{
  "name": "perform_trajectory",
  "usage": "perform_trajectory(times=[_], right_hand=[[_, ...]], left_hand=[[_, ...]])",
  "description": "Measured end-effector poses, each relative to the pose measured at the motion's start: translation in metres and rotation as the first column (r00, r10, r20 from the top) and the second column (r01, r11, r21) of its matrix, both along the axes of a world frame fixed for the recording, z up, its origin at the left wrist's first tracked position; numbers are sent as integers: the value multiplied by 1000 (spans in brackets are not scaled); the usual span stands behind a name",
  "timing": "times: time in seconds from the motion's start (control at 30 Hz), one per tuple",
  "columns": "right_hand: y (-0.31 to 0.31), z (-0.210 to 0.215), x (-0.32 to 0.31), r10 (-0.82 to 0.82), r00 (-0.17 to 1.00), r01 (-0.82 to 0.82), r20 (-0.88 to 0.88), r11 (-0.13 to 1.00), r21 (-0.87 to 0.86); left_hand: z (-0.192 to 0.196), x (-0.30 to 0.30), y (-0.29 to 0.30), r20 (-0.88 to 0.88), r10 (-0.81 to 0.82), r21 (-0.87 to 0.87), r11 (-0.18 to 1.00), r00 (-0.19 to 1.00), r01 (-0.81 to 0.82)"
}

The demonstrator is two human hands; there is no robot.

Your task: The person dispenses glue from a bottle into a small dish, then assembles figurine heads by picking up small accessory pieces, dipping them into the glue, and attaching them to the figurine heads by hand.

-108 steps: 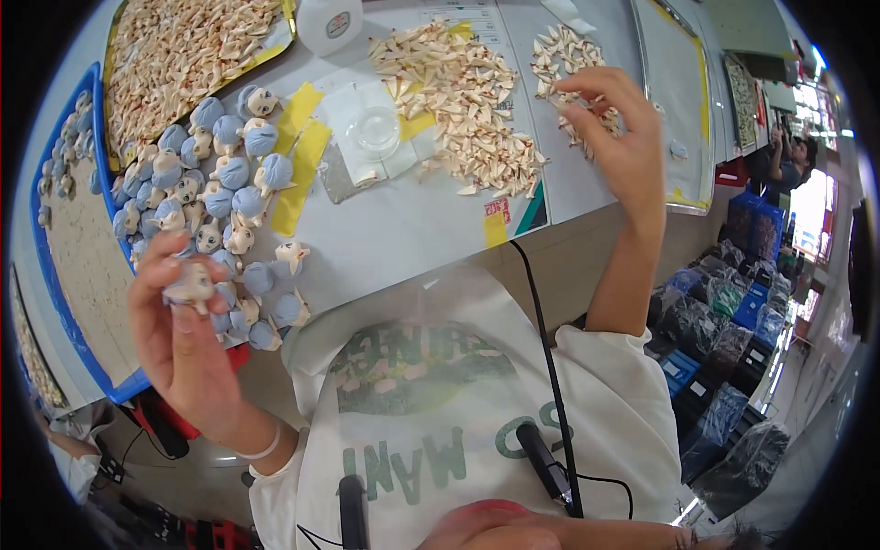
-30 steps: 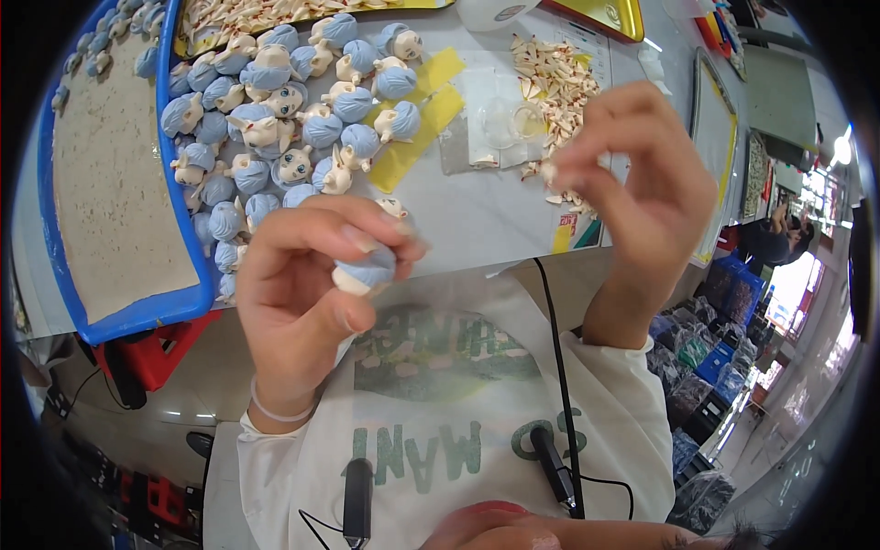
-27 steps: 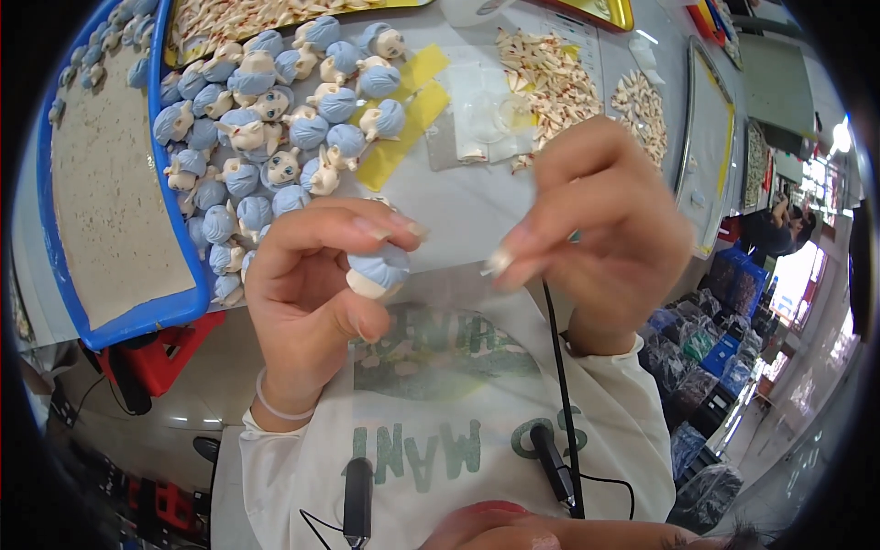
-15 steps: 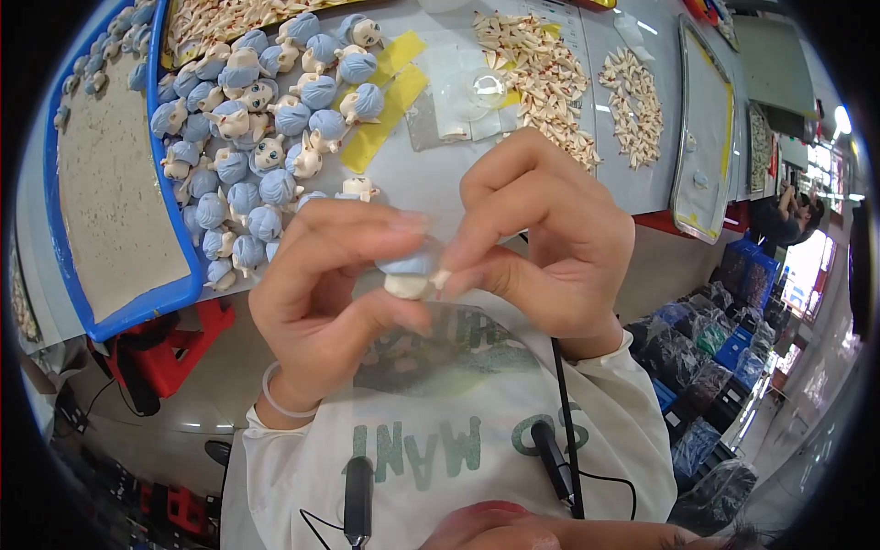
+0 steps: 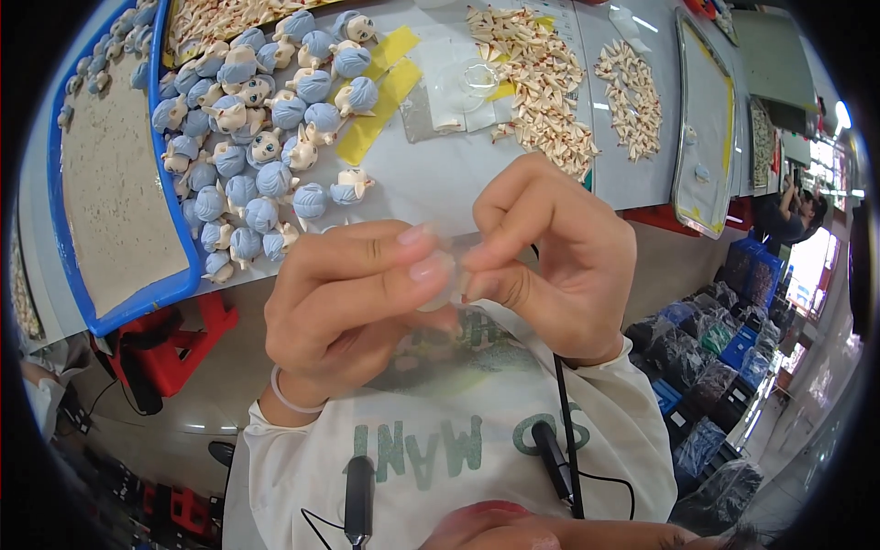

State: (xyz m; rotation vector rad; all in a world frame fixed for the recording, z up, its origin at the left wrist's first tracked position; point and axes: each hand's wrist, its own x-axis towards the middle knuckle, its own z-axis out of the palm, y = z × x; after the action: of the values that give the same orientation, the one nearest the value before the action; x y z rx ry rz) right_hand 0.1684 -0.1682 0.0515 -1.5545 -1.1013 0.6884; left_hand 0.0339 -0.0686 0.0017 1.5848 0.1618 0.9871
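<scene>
Your left hand [image 5: 353, 302] and right hand [image 5: 550, 266] meet at frame centre, fingers closed on one small pale doll head [image 5: 438, 286]; it sits between both fingertips, equally near each. Blue-haired doll heads [image 5: 257, 137] lie upper left.

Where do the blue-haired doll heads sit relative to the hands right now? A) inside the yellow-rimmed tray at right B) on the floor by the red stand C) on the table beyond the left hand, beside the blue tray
C: the blue-haired doll heads lie piled on the table, beyond the left hand and against the blue tray.
</scene>
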Motion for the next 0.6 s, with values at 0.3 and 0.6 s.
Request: perform_trajectory(times=[0.3, 0.6], right_hand=[[-2, -1, -1, -34, 980, 21, -197, 998, -67], [10, -1, 8, -18, 906, -43, 423, 990, 134]], left_hand=[[1, -3, -1, -83, -38, -103, 994, 996, 29], [-1, -5, 2, -108, -169, -362, 924, 980, 120]])
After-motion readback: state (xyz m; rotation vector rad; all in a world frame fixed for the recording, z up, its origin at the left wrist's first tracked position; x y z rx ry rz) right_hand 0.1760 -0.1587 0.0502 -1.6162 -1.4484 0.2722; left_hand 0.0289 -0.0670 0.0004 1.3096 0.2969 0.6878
